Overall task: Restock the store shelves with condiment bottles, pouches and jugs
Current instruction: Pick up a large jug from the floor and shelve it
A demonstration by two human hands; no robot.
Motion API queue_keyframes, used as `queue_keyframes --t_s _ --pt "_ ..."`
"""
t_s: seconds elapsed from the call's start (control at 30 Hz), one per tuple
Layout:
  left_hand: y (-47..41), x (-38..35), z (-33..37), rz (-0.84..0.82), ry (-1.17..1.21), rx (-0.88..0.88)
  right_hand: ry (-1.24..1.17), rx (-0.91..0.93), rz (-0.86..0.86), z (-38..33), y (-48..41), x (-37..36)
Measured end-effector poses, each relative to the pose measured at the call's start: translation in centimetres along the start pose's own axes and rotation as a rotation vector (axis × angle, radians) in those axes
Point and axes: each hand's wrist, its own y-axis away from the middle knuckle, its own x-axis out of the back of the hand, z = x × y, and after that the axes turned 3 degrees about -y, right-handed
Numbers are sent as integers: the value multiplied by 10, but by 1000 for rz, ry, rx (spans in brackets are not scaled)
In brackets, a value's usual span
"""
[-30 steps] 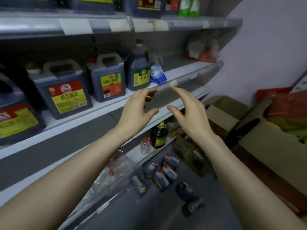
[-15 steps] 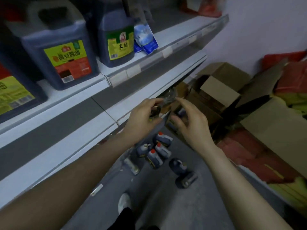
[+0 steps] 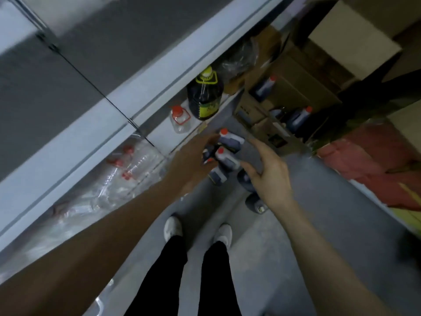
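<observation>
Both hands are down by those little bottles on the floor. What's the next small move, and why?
Probably close the right hand round the nearest red-capped bottle: its fingers are spread beside it, holding nothing, and the left hand reaches the same cluster.

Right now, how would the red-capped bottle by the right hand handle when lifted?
The red-capped bottle looks full of dark liquid, so probably heavy for its size. Its plastic body seems stiff. Packed against neighbouring bottles, lifting may tip one.

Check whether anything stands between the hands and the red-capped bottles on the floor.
Nothing visible does. The left hand is at the red-capped bottles from the shelf side, though whether it touches them is unclear. The right hand hangs open just beside them.
</observation>
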Motion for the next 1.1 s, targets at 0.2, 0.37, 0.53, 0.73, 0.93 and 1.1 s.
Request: queue_keyframes --t_s 0.2,0.37,0.53,0.73,0.93,1.1 --pt "-16 -82 -80 -127 -43 63 -70 -122 -116 96 -16 -71" --pt "-30 -153 -159 -144 -135 78 -46 -201 -212 169 -27 -141" --pt "-51 -214 -233 -159 -133 117 4 -253 -271 230 -42 -215" --pt "-89 -289 -321 -195 -188 155 12 -367 -323 301 -69 -318" --pt "-110 -336 -378 -124 -221 170 90 -406 -283 346 -90 -381" --pt "-119 -355 -401 -126 -240 162 165 -314 -342 367 -95 -397"
